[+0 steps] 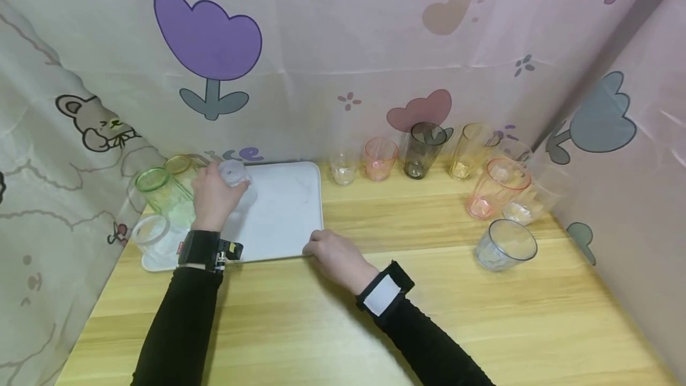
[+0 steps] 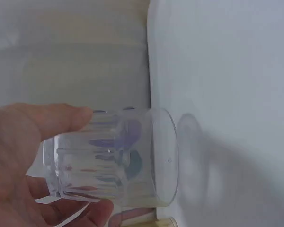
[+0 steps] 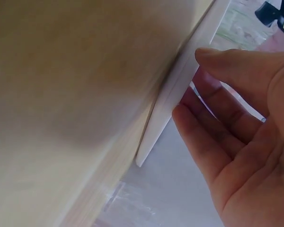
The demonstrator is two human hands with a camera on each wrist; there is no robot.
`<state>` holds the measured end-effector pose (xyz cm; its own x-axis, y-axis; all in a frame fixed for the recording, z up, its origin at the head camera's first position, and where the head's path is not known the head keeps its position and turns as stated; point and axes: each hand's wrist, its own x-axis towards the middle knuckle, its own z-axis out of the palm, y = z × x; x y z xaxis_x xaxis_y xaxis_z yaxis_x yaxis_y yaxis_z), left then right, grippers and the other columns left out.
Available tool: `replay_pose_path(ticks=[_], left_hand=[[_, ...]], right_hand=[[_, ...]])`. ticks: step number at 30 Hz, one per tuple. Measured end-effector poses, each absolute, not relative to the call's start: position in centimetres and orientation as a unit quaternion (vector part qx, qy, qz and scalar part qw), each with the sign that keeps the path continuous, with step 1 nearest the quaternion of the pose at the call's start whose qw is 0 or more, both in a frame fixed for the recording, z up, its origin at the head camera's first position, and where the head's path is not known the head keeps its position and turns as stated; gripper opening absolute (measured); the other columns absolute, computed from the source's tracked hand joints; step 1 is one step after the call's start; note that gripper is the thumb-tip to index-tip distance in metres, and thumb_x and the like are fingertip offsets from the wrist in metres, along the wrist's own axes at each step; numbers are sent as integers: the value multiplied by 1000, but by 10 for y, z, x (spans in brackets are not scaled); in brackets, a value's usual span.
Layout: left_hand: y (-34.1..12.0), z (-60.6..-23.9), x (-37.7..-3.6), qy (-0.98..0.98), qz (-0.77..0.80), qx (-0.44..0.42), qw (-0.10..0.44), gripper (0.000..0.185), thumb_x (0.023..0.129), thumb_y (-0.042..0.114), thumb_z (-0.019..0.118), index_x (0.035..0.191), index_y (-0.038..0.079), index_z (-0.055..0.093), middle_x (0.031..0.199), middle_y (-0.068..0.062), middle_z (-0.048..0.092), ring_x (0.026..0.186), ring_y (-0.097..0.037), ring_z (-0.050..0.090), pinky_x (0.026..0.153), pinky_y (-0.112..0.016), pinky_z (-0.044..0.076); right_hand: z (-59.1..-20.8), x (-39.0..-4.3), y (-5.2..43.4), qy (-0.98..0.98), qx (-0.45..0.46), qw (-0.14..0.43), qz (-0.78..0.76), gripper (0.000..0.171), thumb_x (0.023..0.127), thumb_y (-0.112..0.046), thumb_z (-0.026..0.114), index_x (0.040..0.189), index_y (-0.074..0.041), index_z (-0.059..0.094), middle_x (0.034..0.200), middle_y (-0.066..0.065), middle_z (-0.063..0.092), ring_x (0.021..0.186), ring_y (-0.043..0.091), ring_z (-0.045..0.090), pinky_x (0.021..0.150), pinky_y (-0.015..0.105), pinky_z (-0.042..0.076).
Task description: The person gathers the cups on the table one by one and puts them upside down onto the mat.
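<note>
My left hand (image 1: 214, 195) grips a clear ribbed cup (image 2: 109, 161) upside down, thumb on one side and fingers on the other. The cup's rim faces the white tray (image 1: 284, 213), with a narrow gap showing in the left wrist view. To the left of this hand, a green glass (image 1: 166, 195), a yellow glass (image 1: 181, 165) and a clear glass (image 1: 152, 234) stand on the tray. My right hand (image 1: 340, 258) holds the tray's edge at its near right corner, thumb and fingertips against the rim (image 3: 168, 101).
Along the back of the wooden table (image 1: 300, 326) stand a small clear glass (image 1: 343, 168), a pink glass (image 1: 380, 162), a dark glass (image 1: 422, 153) and a yellow glass (image 1: 468, 153). More glasses cluster at the right, with a bluish glass (image 1: 504, 247) nearest. Printed curtains (image 1: 321, 28) border the table.
</note>
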<state>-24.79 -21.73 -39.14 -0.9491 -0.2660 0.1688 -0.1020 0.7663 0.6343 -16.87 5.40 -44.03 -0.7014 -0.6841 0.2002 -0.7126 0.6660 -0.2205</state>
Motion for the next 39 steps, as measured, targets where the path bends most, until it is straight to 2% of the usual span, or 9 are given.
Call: replay_pose_path(ticks=[7,12,15,21,30,39], left_hand=[[-228,-396,-265,-941,-305,112,100,86,94,28,73,157,-9,28,149,-43,36,136,-60,34,111,-68,33],[-231,-396,-275,-944,-296,124,83,89,96,29,69,158,-12,20,154,-46,25,143,-61,25,116,-69,28],[-232,-394,-280,-944,-292,133,75,88,98,29,66,158,-13,17,155,-46,22,143,-62,23,115,-70,29],[-234,-393,-285,-946,-282,148,66,83,100,28,64,157,-13,19,151,-45,26,140,-61,28,112,-69,34],[-242,-399,-292,-948,-273,149,61,83,99,29,64,153,-18,22,146,-48,31,137,-64,30,113,-67,32],[-244,-399,-295,-949,-267,153,63,77,101,26,61,148,-21,25,144,-49,30,133,-65,34,110,-68,36]], right_hand=[[-441,-169,55,-912,385,38,137,21,89,-3,77,105,-17,82,96,0,70,89,14,67,78,23,58],[-441,-168,55,-911,387,37,137,23,89,-3,77,106,-17,82,97,0,71,90,14,67,78,23,57],[-441,-168,55,-911,387,39,136,23,89,-3,77,106,-17,82,97,0,71,90,14,67,78,23,58],[-441,-168,54,-911,388,41,132,22,88,-5,78,106,-18,82,96,-1,70,88,14,67,76,23,57],[-439,-167,55,-912,387,37,132,21,89,-6,78,106,-18,81,96,-1,70,88,14,67,75,22,57],[-440,-167,56,-910,392,37,131,20,89,-8,78,106,-17,81,98,-1,71,90,13,67,80,22,57]])
